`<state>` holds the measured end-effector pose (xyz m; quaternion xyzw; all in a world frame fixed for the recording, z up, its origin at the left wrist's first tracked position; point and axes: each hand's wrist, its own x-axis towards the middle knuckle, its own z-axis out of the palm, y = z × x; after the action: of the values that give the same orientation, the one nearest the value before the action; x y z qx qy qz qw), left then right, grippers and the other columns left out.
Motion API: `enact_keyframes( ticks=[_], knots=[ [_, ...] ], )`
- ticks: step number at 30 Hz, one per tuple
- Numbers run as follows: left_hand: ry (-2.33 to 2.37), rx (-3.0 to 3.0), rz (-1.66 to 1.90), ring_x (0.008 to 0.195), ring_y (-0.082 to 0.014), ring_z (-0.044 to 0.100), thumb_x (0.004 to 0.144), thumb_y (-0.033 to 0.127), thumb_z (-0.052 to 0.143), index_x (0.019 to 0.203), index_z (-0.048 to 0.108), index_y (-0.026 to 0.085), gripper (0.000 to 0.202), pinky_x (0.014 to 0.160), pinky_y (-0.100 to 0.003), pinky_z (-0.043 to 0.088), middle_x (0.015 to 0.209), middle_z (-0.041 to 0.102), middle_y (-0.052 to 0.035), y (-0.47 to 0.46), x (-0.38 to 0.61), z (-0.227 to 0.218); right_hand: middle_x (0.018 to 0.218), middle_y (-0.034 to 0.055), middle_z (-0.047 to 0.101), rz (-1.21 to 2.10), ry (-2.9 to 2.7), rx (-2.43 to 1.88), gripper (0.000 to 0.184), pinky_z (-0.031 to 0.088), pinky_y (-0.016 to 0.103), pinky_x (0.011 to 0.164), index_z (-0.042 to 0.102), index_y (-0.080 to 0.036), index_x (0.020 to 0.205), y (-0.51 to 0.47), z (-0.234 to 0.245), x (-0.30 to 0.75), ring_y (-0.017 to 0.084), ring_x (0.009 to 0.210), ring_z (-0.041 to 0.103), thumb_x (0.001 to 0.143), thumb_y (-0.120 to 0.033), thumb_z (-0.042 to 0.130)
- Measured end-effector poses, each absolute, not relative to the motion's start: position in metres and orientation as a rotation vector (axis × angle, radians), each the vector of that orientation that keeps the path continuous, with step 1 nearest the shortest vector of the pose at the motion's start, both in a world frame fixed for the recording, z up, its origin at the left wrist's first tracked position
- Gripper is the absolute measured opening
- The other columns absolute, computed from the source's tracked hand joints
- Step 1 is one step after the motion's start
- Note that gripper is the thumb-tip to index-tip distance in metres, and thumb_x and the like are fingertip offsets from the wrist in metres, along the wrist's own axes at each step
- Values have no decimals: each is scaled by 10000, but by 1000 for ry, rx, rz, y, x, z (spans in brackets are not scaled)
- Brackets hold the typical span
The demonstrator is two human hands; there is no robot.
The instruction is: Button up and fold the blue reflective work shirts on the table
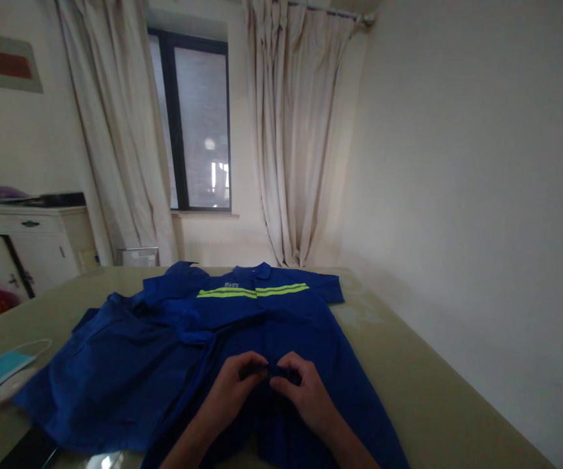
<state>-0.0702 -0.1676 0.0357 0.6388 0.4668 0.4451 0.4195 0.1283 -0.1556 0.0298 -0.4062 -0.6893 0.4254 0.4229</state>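
A blue short-sleeved work shirt [301, 319] lies spread on the table with its collar at the far end. Yellow-green reflective stripes cross its chest. Over the lower front placket, my left hand [240, 378] pinches the cloth between thumb and fingers. Close on the other side, my right hand [296, 381] pinches the same front edge, the fingertips of both hands nearly meeting. Any button between them is too small to make out. A second, crumpled blue garment [115, 371] lies to the left, overlapping the shirt's side.
A light blue face mask [0, 368] and a white object like a computer mouse [12, 385] lie at the table's left. A dark flat object [27, 449] sits at the near left edge. A wall [481, 195] borders the table [438, 397] on the right.
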Motion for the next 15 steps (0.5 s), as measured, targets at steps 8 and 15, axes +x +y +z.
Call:
enact_keyframes(
  ticks=[8, 15],
  knots=[
    [1188, 1555, 1140, 795, -197, 620, 822, 367, 699, 855, 731, 179, 194, 742, -285, 455, 804, 712, -15, -166, -66, 35, 812, -8, 622, 1049, -1692, -1000, 276, 413, 282, 746, 676, -213, 809, -158, 30, 127, 187, 814, 559, 820, -482, 739],
    [1264, 1592, 1135, 761, -188, 583, 854, 459, 661, 813, 694, 177, 287, 696, -278, 430, 764, 670, -7, -167, -65, 30, 782, -25, 588, 1061, -1660, -1031, 243, 394, 282, 742, 661, -211, 809, -158, 29, 127, 178, 784, 535, 789, -431, 763]
  ],
)
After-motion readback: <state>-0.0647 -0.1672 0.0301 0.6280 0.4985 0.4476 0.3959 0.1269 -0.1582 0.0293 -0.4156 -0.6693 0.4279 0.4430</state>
